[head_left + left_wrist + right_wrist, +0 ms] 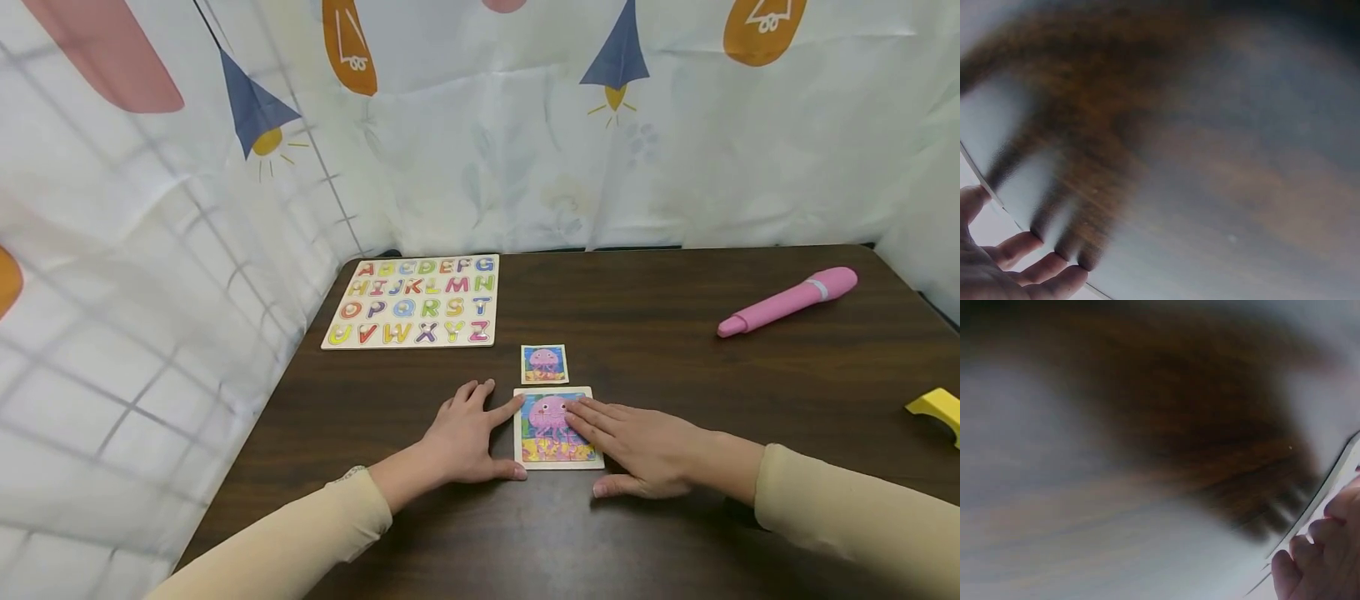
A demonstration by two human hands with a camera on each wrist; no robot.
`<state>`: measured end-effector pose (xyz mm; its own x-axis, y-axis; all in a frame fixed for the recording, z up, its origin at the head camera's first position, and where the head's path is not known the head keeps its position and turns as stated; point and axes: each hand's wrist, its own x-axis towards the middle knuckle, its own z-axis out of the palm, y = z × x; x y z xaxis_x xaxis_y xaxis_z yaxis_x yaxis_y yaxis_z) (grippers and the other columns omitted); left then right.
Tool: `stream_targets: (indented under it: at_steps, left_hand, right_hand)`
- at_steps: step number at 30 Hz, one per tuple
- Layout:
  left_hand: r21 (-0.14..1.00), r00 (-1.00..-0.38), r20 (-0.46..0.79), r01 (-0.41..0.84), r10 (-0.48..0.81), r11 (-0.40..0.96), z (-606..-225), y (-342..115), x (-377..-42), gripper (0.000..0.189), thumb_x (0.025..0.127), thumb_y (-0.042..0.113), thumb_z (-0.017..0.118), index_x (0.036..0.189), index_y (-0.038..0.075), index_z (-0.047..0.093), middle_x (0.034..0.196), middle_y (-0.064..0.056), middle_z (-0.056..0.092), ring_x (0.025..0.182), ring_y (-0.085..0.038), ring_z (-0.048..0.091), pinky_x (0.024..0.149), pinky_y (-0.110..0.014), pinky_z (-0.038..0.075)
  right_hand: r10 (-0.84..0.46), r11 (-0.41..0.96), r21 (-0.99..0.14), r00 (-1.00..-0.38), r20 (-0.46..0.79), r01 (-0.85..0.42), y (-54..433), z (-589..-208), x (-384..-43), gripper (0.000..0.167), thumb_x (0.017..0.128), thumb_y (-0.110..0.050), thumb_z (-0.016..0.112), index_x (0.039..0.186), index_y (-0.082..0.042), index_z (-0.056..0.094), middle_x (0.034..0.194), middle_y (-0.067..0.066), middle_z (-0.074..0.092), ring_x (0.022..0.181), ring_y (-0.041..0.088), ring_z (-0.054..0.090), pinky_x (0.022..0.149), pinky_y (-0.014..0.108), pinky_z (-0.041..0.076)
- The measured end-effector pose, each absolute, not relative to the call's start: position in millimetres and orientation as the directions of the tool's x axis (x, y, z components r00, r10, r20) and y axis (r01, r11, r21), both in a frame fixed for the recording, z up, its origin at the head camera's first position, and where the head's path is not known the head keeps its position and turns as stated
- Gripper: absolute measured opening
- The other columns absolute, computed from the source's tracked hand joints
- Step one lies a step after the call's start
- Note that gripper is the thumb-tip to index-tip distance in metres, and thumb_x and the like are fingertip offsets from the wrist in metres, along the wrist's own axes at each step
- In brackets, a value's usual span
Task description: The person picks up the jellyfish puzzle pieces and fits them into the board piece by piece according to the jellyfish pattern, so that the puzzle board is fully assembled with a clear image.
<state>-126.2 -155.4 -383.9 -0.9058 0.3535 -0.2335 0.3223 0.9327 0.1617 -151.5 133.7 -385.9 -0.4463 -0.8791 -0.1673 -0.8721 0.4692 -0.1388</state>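
Note:
A square jellyfish jigsaw puzzle [546,435] in a pale frame lies flat on the dark table. My left hand [467,437] is spread at its left side, index fingertip at the upper left of the frame and thumb by the lower left corner. Across the puzzle's right part lie the straight fingers of my right hand [637,446], hiding some of the picture; its thumb rests on the table. Just beyond the frame is a small matching jellyfish card [544,364]. In the wrist views, fingers of the left hand [1016,269] and right hand [1322,556] show against the table.
A wooden alphabet board [420,302] with letter pieces lies at the back left of the table [622,292]. Towards the back right is a pink pen-shaped object [787,304]. Part of a yellow object [937,408] shows at the right edge. Patterned curtains [480,150] hang behind and left.

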Motion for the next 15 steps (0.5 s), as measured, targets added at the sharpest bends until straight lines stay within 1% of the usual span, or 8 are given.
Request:
stream_targets:
  at_steps: [2,6,9,15]
  left_hand:
    - [0.163,-0.905,-0.237,0.322,0.354,0.933,-383.5,-155.0,-126.8,0.096,0.079,0.073,0.072,0.159,0.034,0.037,0.164,-0.019,0.032,0.151,-0.042,0.030,0.115,-0.060,0.038]
    - [0.167,-0.904,-0.238,0.321,0.354,0.932,-383.4,-155.0,-127.4,0.096,0.079,0.073,0.072,0.159,0.034,0.037,0.165,-0.018,0.032,0.151,-0.042,0.029,0.114,-0.060,0.038]
    - [0.172,-0.905,-0.233,0.321,0.355,0.931,-382.9,-155.3,-127.2,0.095,0.079,0.072,0.073,0.159,0.034,0.038,0.164,-0.019,0.032,0.151,-0.042,0.029,0.114,-0.060,0.038]
    - [0.189,-0.904,-0.225,0.325,0.363,0.927,-381.8,-154.9,-126.5,0.096,0.079,0.069,0.075,0.159,0.032,0.039,0.163,-0.021,0.033,0.150,-0.044,0.030,0.114,-0.062,0.038]
  right_hand:
    - [-0.883,0.462,-0.141,-0.440,-0.166,-0.875,140.0,-386.3,-148.9,0.086,0.102,-0.069,0.035,0.163,-0.009,0.026,0.171,0.007,0.024,0.155,0.030,0.031,0.118,0.050,0.038]
    - [-0.910,0.409,-0.114,-0.394,-0.133,-0.906,147.9,-387.9,-142.1,0.083,0.103,-0.067,0.034,0.163,-0.010,0.026,0.170,0.007,0.026,0.154,0.030,0.033,0.116,0.050,0.040]
    - [-0.922,0.382,-0.083,-0.373,-0.106,-0.921,150.1,-389.4,-139.5,0.082,0.103,-0.066,0.035,0.163,-0.010,0.027,0.170,0.007,0.028,0.153,0.030,0.035,0.116,0.048,0.041]
    - [-0.924,0.376,-0.052,-0.370,-0.094,-0.925,150.8,-390.2,-139.6,0.082,0.103,-0.067,0.035,0.162,-0.011,0.029,0.169,0.006,0.030,0.153,0.028,0.036,0.116,0.046,0.041]
